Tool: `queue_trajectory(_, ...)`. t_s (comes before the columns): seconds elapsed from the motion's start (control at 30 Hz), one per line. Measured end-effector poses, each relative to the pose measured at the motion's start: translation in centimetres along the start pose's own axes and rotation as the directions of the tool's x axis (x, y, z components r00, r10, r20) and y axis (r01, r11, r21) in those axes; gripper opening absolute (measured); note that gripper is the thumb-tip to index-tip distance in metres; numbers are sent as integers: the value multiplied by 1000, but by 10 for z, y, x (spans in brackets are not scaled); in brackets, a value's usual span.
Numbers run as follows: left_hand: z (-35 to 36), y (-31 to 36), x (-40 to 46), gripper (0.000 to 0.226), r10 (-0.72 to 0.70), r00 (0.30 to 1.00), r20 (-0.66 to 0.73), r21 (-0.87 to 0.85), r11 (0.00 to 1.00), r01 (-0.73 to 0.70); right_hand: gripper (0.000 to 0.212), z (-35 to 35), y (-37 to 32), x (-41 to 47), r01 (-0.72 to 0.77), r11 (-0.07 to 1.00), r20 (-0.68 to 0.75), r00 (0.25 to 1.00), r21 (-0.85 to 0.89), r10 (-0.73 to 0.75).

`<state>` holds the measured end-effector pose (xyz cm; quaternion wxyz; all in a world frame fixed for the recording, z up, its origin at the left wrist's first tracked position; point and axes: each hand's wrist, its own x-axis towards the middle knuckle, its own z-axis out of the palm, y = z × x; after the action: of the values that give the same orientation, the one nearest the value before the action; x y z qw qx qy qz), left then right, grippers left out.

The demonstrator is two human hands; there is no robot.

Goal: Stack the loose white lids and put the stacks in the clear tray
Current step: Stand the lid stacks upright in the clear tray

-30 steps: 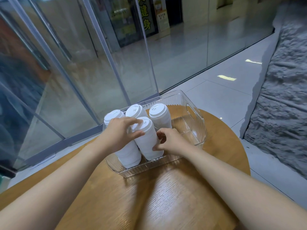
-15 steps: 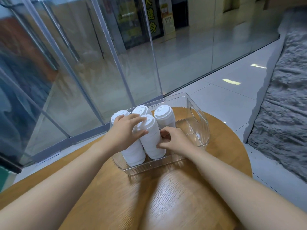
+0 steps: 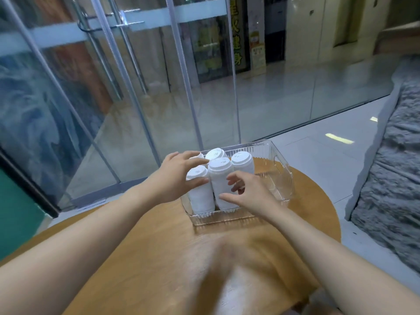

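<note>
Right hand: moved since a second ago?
Yes. The right hand has come off the front lid stack, pulling back toward the clear tray's near wall, fingers spread.

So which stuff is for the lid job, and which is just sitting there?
For the job:
- stacks of white lids
- clear tray
- left hand
- right hand

Just there:
- round wooden table
- glass doors
- grey rough wall
</note>
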<state>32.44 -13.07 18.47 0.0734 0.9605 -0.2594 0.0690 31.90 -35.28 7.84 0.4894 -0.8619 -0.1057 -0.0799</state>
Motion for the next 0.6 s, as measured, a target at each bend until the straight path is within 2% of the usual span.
queue_trajectory(0.27, -44, 5, -95, 54, -102, 995, 12, 41, 994, 102, 44, 36, -55, -52, 125, 992, 159, 979, 31, -128)
queue_trajectory(0.6, -67, -21, -257, 56, -339, 941, 19, 128, 934, 334, 56, 152, -112, -111, 201, 977, 437, 874, 73, -213)
